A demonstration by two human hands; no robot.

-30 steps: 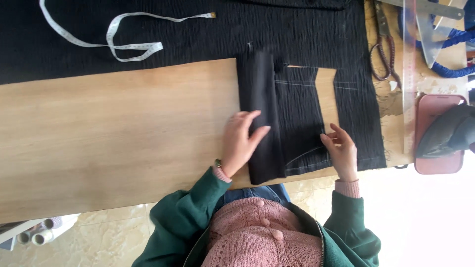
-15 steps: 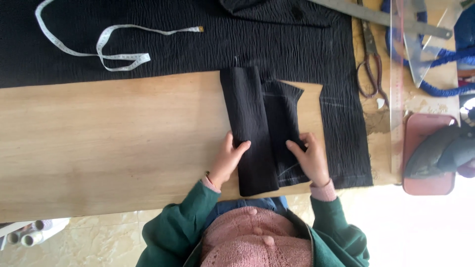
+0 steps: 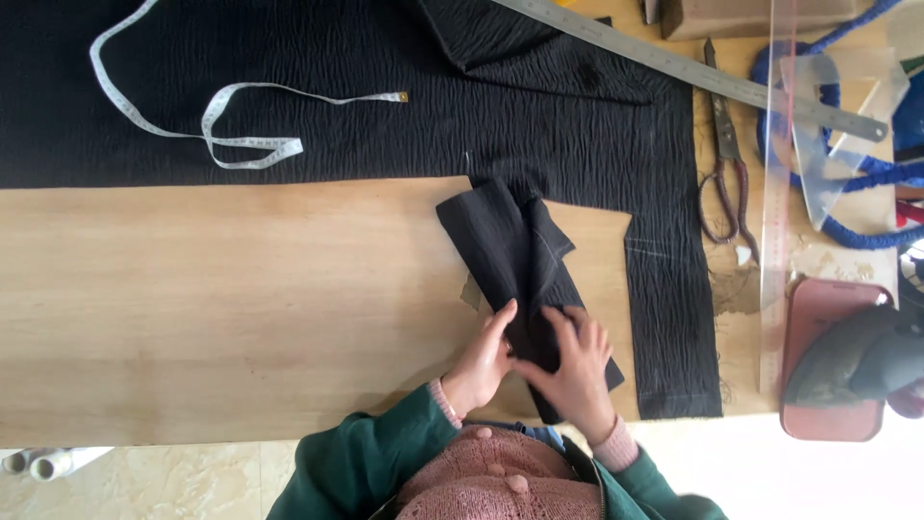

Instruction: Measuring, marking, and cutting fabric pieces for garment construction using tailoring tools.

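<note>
Head view: a wooden table (image 3: 192,318) is seen from above, its far half covered by a large black cloth (image 3: 337,87).
Cut off: the large black cloth is cropped by the top and left edges; the person's body is cropped by the bottom edge, and only green sleeves and a pink knitted top are shown.
Hidden: the near end of the folded black piece (image 3: 515,270) is covered by both hands, so how its layers lie there cannot be made out.
Hard to make out: a dark rounded object on a pink tray (image 3: 818,308) at the right edge is blurred and cannot be identified.
Folded black piece: it is laid slantwise on bare wood, just below the large cloth's edge, running from there down toward the person.
Left hand (image 3: 481,361): it is pressed flat on the piece's near left edge, fingers together.
Right hand (image 3: 577,371): it is laid on the piece's near end, fingers slightly spread, touching the left hand.
Steel ruler (image 3: 693,69): it is laid slantwise across the upper right.
Scissors (image 3: 727,164): they are set beside the cloth's right edge.
Tape measure (image 3: 221,125): it is looped on the cloth, well apart from the hands.
</note>
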